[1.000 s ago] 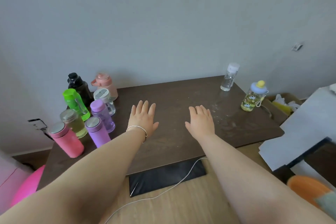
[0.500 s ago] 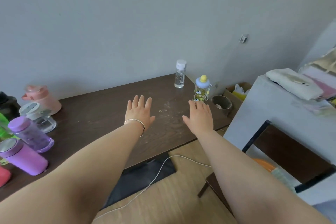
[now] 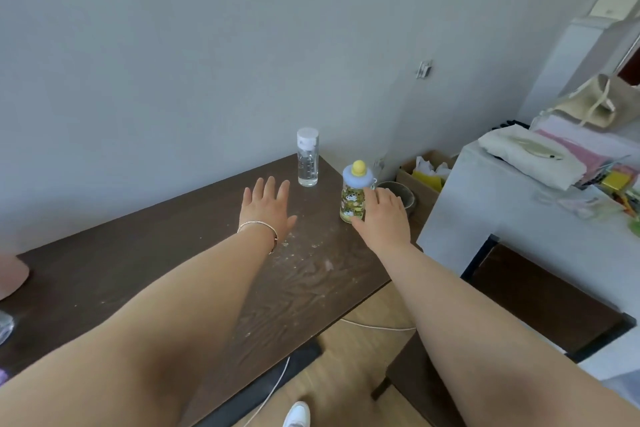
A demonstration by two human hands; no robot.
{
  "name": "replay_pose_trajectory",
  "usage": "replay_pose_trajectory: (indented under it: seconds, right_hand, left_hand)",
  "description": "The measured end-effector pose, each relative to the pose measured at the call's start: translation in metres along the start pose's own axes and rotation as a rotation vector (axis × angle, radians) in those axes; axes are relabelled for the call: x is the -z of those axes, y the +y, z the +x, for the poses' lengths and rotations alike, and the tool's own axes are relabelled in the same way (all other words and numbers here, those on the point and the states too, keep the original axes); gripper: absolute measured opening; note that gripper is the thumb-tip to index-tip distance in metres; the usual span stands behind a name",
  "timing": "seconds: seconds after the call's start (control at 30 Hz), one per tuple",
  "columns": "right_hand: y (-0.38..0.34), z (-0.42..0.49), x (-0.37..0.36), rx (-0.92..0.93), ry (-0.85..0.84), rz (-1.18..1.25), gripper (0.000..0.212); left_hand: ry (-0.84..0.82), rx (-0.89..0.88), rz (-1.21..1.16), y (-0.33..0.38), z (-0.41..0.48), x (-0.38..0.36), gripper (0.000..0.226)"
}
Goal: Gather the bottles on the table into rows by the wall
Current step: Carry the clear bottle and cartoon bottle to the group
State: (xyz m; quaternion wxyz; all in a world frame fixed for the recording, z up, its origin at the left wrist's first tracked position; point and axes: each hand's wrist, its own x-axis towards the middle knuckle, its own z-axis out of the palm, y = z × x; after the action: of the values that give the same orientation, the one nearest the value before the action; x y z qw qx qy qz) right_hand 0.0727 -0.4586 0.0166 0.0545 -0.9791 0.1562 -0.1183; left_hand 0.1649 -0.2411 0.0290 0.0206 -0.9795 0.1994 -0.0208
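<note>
Left hand (image 3: 265, 208) hovers flat and empty near the clear bottle (image 3: 307, 163) of clear liquid; right hand (image 3: 382, 218), fingers spread, touches the patterned bottle (image 3: 353, 199) of yellowish liquid.

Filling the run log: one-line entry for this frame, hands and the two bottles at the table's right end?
left hand: open, empty, short of clear bottle | right hand: open, at patterned bottle, grasp unconfirmed | both bottles upright

Single head-worn camera looks forward and down, close over the table's (image 3: 104, 274) right end; edges seemingly distorted.
</note>
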Motion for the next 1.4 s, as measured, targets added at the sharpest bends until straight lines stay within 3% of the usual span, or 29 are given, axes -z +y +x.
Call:
replay_pose_trajectory:
  seconds: [0.33,0.57,0.8,1.07,1.4]
  right_hand:
    - [0.01,0.104,-0.041,-0.149,0.028,0.092,0.073]
    - [0.02,0.144,-0.075,-0.202,-0.079,0.159,0.091]
    - [0.038,0.159,-0.101,-0.166,-0.056,0.284,0.095]
    - [0.047,0.157,-0.122,-0.137,-0.002,0.487,0.092]
    - [0.052,0.172,-0.121,-0.156,-0.001,0.494,0.089]
  left_hand:
    - [0.023,-0.112,-0.045,-0.008,0.149,-0.015,0.078]
    - [0.017,-0.122,-0.081,0.006,0.227,-0.029,0.081]
    - [0.015,0.018,-0.292,0.026,0.282,-0.048,0.08]
    - [-0.092,0.217,-0.643,0.039,0.318,-0.077,0.094]
    - [0.049,0.257,-0.79,0.042,0.319,-0.092,0.089]
